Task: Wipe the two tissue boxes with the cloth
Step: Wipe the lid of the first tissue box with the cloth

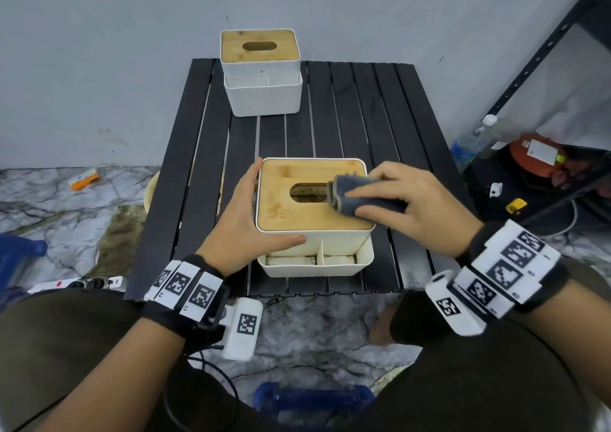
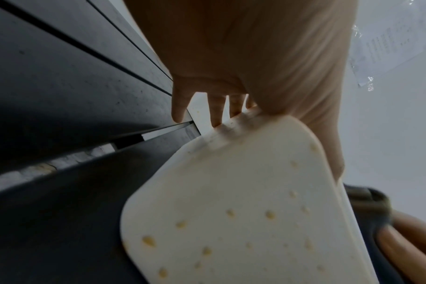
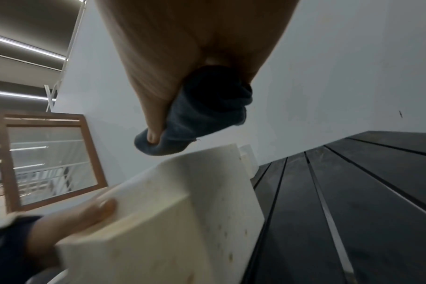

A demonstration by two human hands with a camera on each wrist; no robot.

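Bamboo lids top both white tissue boxes on the black slatted tabletop (image 1: 380, 107). The near tissue box (image 1: 314, 220) sits at the front of the tabletop, close to the person, with a divided white tray along its front side. The far tissue box (image 1: 261, 71) stands at the back edge, well apart from the near one, by the grey wall.

The left hand (image 1: 244, 220) wraps the near box's left front corner: its thumb lies along the front wall just under the lid, and its fingers run up the left side, so the grip is a steadying hold on the box. The left wrist view shows those fingers (image 2: 215, 109) against the box's white wall.

The right hand (image 1: 410, 200) has its grip closed round a folded dark blue-grey cloth (image 1: 357, 196), fingers over the top and thumb beneath. The cloth is over the right part of the near lid, at the right end of the oval slot. In the right wrist view the cloth (image 3: 207, 115) hangs bunched in that hand above the box's upper edge; whether it touches the lid cannot be told.
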